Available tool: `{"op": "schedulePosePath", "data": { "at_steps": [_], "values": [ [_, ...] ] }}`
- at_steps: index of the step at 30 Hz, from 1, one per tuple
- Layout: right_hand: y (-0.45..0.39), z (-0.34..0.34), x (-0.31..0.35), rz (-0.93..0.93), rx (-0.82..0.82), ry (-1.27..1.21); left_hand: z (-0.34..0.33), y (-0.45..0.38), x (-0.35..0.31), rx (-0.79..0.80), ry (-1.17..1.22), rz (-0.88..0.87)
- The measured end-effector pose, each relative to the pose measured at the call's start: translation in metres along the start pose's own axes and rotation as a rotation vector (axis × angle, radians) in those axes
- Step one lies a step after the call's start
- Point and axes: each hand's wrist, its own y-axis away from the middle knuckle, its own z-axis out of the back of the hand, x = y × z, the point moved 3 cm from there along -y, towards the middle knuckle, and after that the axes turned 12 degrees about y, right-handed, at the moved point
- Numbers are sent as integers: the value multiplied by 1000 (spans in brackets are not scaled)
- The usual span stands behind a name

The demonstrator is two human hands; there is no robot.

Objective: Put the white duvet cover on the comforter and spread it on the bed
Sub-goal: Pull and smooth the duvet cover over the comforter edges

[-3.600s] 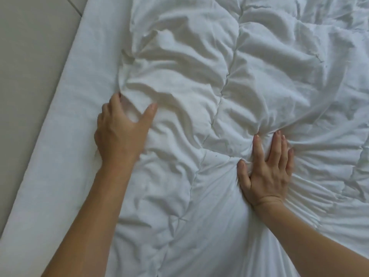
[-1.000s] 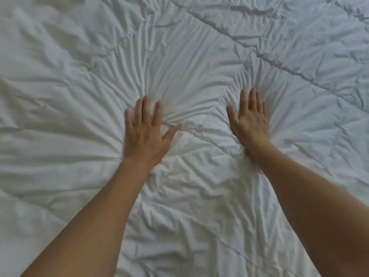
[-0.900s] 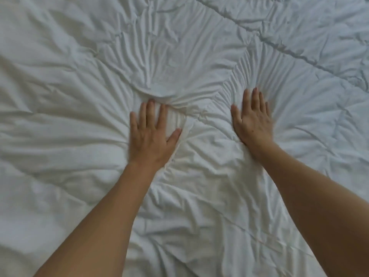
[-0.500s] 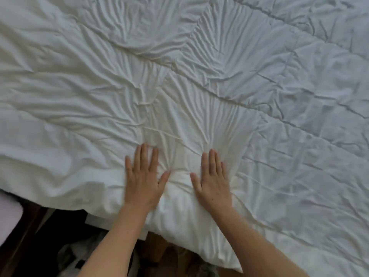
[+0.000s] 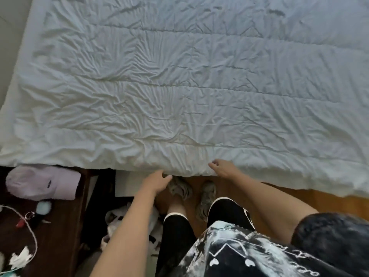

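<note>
Both hands (image 5: 157, 181) (image 5: 223, 168) touch comforter's (image 5: 179, 92) near edge.

White duvet cover (image 5: 189, 92) – wrinkled, quilt lines showing thru, spread flat over bed, near edge overhanging.

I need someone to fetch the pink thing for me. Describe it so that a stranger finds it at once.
Start at the white duvet spread over the bed and go to its near left corner. Just below that edge stands a dark wooden stand. On it lies the pink cap, the only pale pink, soft item there, beside a thin cord.
</note>
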Motion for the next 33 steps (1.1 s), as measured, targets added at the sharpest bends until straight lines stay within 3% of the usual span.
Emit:
{"op": "schedulePosePath", "data": {
  "at_steps": [6, 15, 25, 33],
  "values": [
    [106, 7, -100, -116, -104, -228, -54, 84, -53, -7, -86, -135],
    [238, -11, -183, -150, -214, -171, -105, 139, -150, 36, -376, -351],
    [294, -55, -224, -440, -327, -577, -144, 142, -228, 150, -909, -618],
    [320, -111, -264, -644, -387, -944, -237, 151, -284, 337, -1339, -755]
  ]
}}
